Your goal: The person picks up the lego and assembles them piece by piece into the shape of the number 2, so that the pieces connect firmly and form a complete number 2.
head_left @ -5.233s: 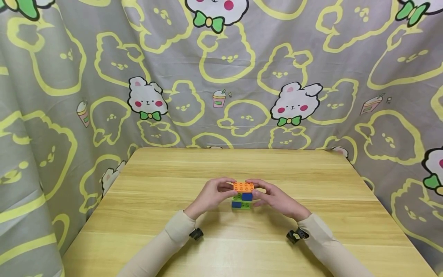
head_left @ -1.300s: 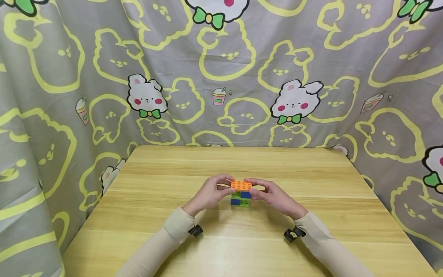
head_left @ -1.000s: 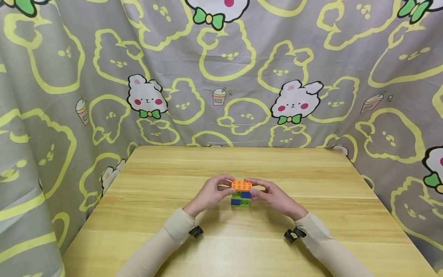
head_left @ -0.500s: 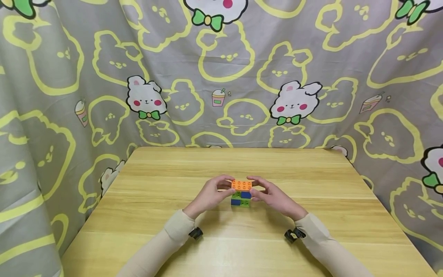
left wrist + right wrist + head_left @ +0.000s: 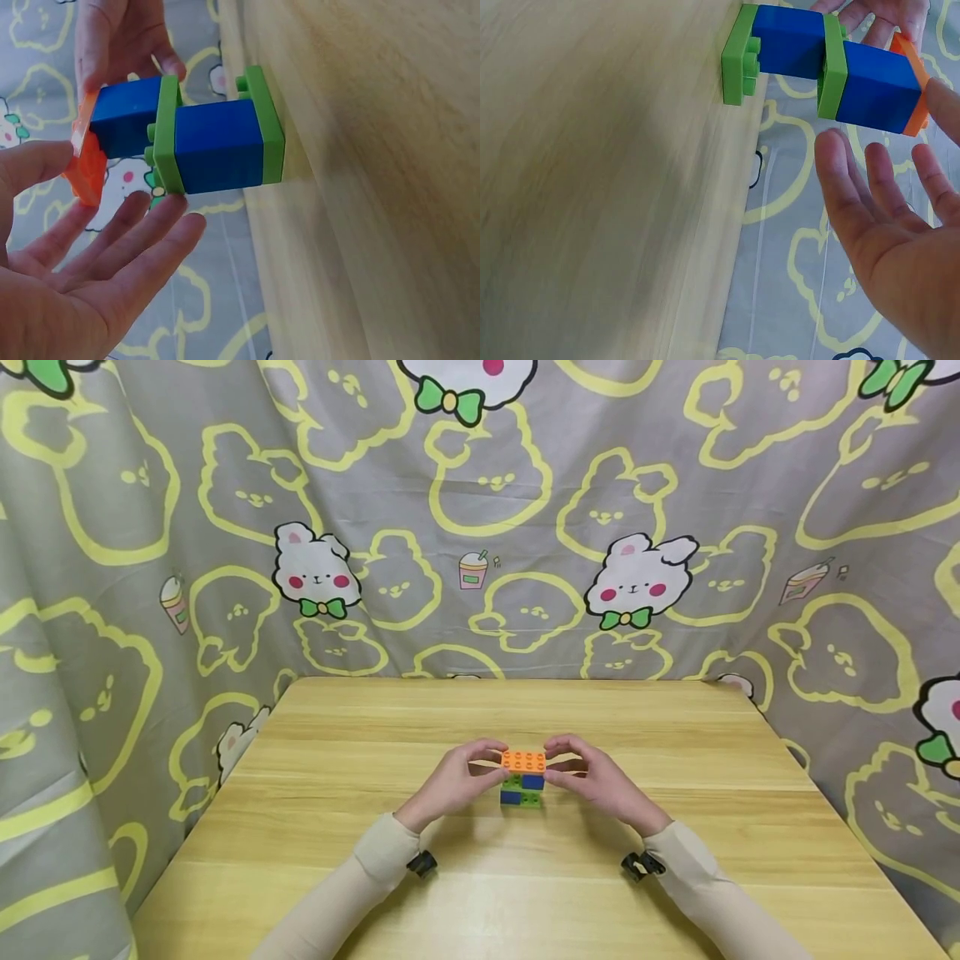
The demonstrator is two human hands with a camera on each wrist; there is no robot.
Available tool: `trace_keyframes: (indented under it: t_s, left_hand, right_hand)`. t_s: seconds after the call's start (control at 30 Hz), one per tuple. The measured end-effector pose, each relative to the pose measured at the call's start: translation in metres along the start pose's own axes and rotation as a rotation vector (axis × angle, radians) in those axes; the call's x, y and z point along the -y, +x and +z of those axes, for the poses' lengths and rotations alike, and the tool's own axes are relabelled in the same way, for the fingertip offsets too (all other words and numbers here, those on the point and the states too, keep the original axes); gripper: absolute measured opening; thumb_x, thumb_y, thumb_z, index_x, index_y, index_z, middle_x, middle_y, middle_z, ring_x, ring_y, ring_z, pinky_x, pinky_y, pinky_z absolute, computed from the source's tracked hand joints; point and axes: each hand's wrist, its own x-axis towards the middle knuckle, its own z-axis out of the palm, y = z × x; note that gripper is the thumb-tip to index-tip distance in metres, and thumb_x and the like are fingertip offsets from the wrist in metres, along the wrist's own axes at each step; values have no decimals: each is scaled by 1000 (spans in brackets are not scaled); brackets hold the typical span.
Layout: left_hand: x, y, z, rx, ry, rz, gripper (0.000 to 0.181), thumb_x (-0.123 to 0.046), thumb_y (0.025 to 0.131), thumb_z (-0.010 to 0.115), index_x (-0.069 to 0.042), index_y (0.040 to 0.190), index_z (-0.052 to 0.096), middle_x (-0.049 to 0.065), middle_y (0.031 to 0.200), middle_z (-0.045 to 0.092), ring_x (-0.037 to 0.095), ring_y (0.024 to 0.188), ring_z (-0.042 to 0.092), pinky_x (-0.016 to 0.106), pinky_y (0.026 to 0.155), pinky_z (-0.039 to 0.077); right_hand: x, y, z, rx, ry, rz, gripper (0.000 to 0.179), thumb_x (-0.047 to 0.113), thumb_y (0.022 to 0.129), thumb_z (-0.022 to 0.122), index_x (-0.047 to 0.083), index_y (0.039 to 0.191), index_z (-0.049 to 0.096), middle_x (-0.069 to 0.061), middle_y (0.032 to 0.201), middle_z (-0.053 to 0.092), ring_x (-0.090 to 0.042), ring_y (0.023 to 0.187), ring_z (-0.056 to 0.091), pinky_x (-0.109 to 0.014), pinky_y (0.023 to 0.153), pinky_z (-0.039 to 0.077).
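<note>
A stack of toy building blocks stands on the table in the head view. An orange plate block (image 5: 523,762) tops it. Beneath come an upper blue block (image 5: 124,116), a green plate block (image 5: 166,135), a lower blue block (image 5: 219,146) and a bottom green plate block (image 5: 269,127). With thumb and index finger, my left hand (image 5: 453,781) pinches the orange block at its left end; its other fingers extend alongside the stack. My right hand (image 5: 603,785) is at the right end, thumb at the orange block's edge, its other fingers spread apart from the blocks.
The wooden table (image 5: 390,718) reaches back to a grey patterned curtain (image 5: 525,552), which also hangs along both sides. A small black device sits at each wrist, such as the left wrist device (image 5: 422,863).
The right hand's fingers have lifted off the orange block and spread, and that hand has shifted slightly right. The left hand keeps its pinch, and the stack stays upright.
</note>
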Motion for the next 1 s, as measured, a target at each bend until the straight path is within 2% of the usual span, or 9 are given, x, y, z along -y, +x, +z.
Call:
trace_keyframes:
  t_s: [0.17, 0.37, 0.63, 1.0]
  left_hand:
    - [1, 0, -1, 34, 2, 14, 35, -25, 100, 69, -14, 132, 64, 12, 130, 66, 27, 106, 72, 38, 88, 60]
    - [2, 1, -1, 43, 6, 36, 35, -23, 99, 70, -13, 132, 64, 12, 126, 68, 26, 103, 73, 37, 86, 60]
    - [5, 0, 2, 47, 31, -3, 36, -27, 99, 71, -17, 133, 64, 12, 120, 72, 29, 104, 73, 38, 87, 60]
    - [1, -9, 4, 35, 51, 4, 36, -34, 99, 70, -21, 132, 65, 8, 113, 75, 35, 102, 73, 35, 81, 60]
  right_hand:
    - [-1, -1, 1, 9, 0, -50, 34, 20, 97, 73, 14, 128, 60, -14, 130, 62, -31, 113, 68, -30, 91, 58]
    - [-2, -3, 2, -4, 0, -62, 33, 17, 95, 74, 14, 125, 61, -15, 127, 63, -30, 111, 70, -29, 90, 59]
    - [-3, -7, 3, 1, 20, -49, 35, 17, 96, 73, 14, 128, 60, -16, 128, 62, -32, 112, 69, -28, 89, 59]
    - [3, -14, 5, 20, -4, -64, 31, 18, 99, 70, 13, 128, 59, -14, 126, 62, -32, 111, 70, -29, 89, 59]
